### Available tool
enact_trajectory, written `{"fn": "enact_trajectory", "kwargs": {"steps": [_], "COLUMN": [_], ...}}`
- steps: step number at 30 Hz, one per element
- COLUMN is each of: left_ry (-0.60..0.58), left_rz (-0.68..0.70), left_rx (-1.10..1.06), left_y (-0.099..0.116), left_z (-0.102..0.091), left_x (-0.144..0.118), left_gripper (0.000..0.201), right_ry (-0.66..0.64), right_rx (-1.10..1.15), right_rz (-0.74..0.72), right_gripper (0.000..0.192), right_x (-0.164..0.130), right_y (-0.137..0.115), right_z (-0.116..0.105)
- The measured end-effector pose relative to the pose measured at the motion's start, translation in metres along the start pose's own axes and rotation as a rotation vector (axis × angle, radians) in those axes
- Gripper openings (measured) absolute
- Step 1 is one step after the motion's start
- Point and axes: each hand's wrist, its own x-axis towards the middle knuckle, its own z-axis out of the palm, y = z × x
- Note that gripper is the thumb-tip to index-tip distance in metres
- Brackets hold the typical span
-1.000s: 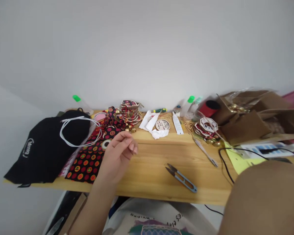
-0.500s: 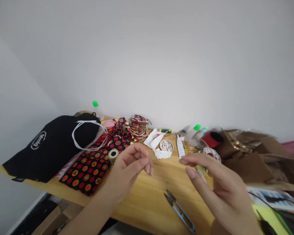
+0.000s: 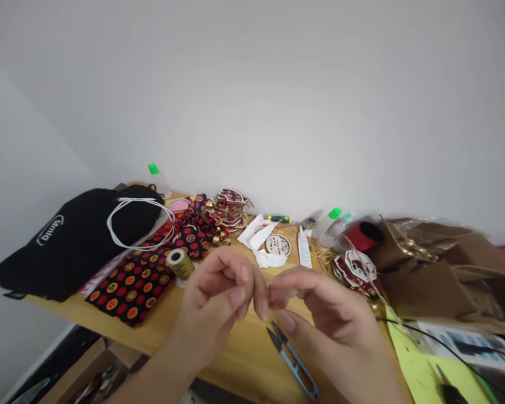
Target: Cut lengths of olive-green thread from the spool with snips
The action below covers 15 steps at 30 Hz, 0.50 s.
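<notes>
Above the wooden table, my left hand (image 3: 221,297) has its thumb pressed against the index finger; anything between them is too small to make out. My right hand (image 3: 328,322) comes close to the left fingertips, its fingers curled and its thumb apart from the index finger, with nothing visible between them. Blue-handled thread snips (image 3: 294,362) lie on the table just below the hands, blades partly behind the right thumb. Left of my left hand stands a spool of olive-gold cord (image 3: 184,266). A round printed disc (image 3: 279,245) and white tissue (image 3: 252,235) lie beyond the fingers.
At left, patterned fabric (image 3: 130,286) and a black cloth bag (image 3: 79,241) carry a coil of white cord (image 3: 113,227). Farther back are bell ornaments (image 3: 231,210) and a white tube (image 3: 304,247). Octagonal ornaments (image 3: 357,266), a red spool (image 3: 359,238) and brown paper bags (image 3: 425,286) crowd the right.
My right hand has moved left, close to my left hand's fingertips. My left hand stays pinched. The view has shifted slightly, showing more of the cord spool and the octagonal ornaments.
</notes>
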Motion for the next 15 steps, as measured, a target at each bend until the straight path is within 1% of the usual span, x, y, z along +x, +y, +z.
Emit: {"fn": "enact_trajectory", "kwargs": {"steps": [3, 7, 11, 15], "left_ry": [0.038, 0.070, 0.052, 0.043], "left_rz": [-0.020, -0.050, -0.074, -0.067], "left_rx": [-0.010, -0.016, -0.028, -0.021], "left_y": [-0.001, -0.001, -0.001, -0.002], "left_z": [0.005, 0.009, 0.010, 0.009], "left_x": [-0.001, -0.001, -0.001, -0.001], "left_gripper": [0.018, 0.020, 0.020, 0.020], "right_ry": [0.017, -0.034, -0.049, -0.015], "right_rx": [0.056, 0.175, 0.285, 0.275], "right_rz": [0.024, 0.059, 0.106, 0.093], "right_gripper": [0.017, 0.017, 0.014, 0.015], "right_x": [0.000, 0.000, 0.001, 0.003], "right_y": [0.002, 0.008, 0.012, 0.012], "right_z": [-0.002, -0.003, -0.004, -0.004]}}
